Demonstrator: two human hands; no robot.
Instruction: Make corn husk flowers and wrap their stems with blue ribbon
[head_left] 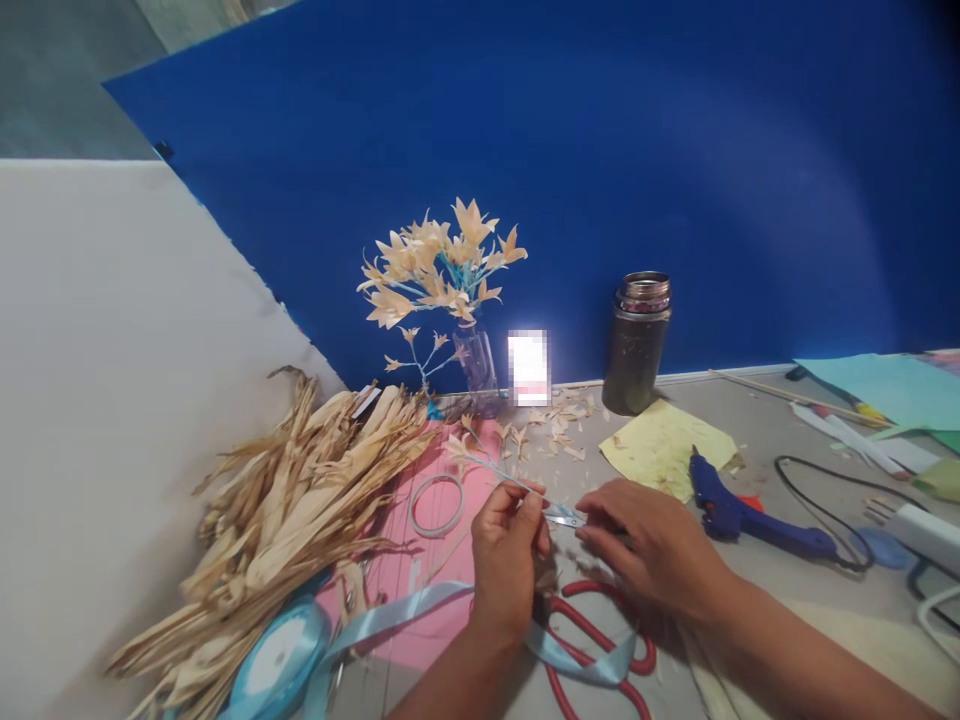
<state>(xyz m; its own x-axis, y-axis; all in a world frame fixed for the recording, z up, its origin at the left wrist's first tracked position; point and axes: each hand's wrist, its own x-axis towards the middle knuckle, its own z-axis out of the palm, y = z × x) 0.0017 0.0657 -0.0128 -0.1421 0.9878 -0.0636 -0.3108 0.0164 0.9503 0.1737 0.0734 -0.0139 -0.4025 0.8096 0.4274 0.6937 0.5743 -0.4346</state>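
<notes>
Pinching in L hand [506, 545], narrow grip, thumb vs. fingertips: a thin, light-blue-wrapped stem [495, 467] w/ a pale cream, pointed-petal flower [457, 449] at its far-L end. Held above the grey tabletop [765, 430] at near ctr., reaching toward R hand [652, 540]. Bunching R fingers just beside the stem's near-R end, at a small silvery piece [564, 519]; can't tell if blade or strip, nor how firmly gripped.

Prob. working on the stem's end, judging by the hands. To do it well: keep L pinch close to the work, steady the stem vs. spinning, use small R moves, keep fingertips clear of any edge & spare the petals.

Near, below the hands: red-handled scissors [581, 622], w/ shiny light-blue ribbon [405, 607] across, running L to a round light-blue spool [300, 640].

Containers: at far ctr., a slim clear bottle [476, 365], holding a bunch of cream star-shaped flowers [427, 260] on blue stems. Farther R, a dark metallic, lidless flask [637, 360]; can't see inside. Nearer, a yellow paper sheet [660, 440] bearing small scraps, then a blue glue gun [757, 515] to its R.
</notes>
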